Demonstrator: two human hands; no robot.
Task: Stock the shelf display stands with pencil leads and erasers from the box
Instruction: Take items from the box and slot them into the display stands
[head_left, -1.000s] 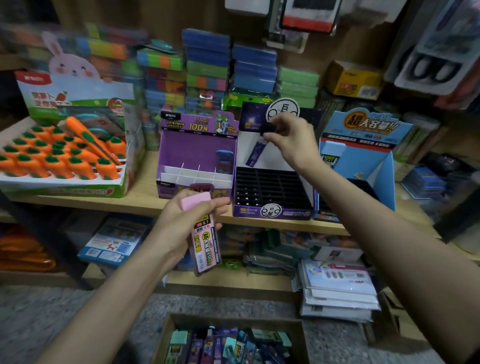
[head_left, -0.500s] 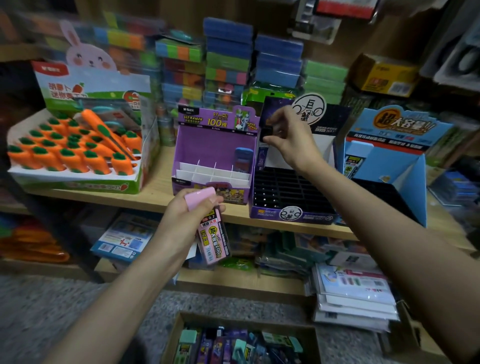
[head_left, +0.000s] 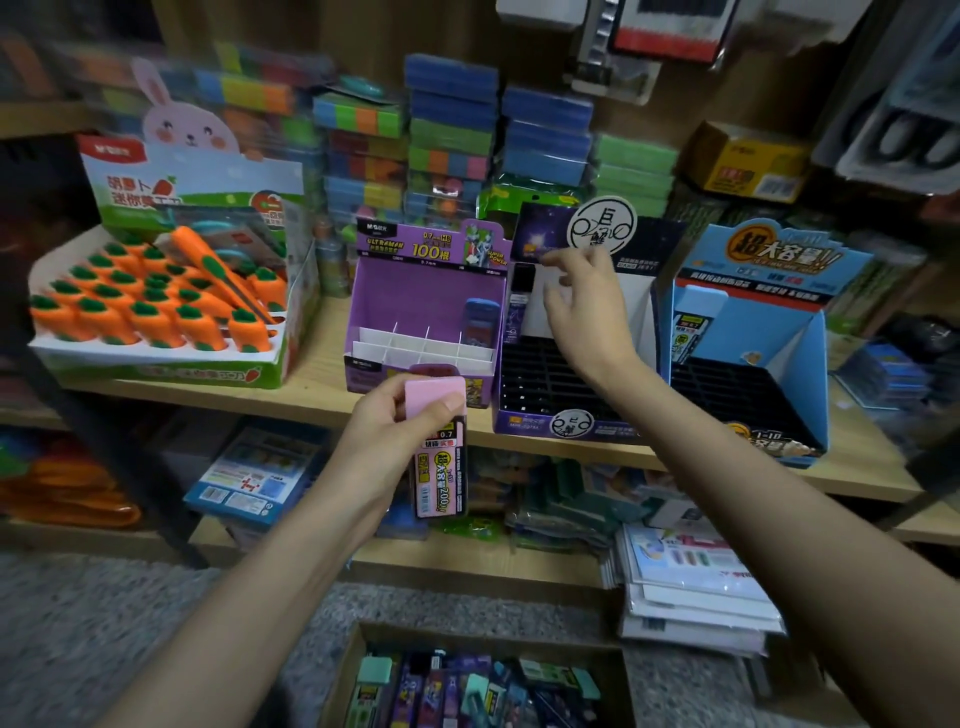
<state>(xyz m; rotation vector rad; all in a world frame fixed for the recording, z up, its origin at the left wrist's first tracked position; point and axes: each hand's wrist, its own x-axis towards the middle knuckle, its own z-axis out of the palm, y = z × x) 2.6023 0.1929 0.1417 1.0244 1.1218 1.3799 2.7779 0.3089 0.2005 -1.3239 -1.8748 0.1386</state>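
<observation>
Holding a pink-capped lead case (head_left: 440, 462), pinched at its cap by fingers of the left hand (head_left: 387, 436), just before the shelf (head_left: 311, 387) edge. Right hand (head_left: 587, 317), fingers spread and empty, hovers over the black-grid display stand (head_left: 550, 423) beside a dark lead case (head_left: 521, 291) standing in its back-left corner. Risks judged: cap grip slipping; misfiling, since the label matches the blue display stand (head_left: 753, 270); knocking that case over.

Cardboard box (head_left: 467, 636), below left hand (head_left: 384, 441): cut off by lower edge, contents blurred. Pink-capped lead case (head_left: 441, 478): upper label hidden under that hand's fingers. Hanging packs (head_left: 670, 26), above right hand (head_left: 587, 312): cropped by top edge, print illegible.
</observation>
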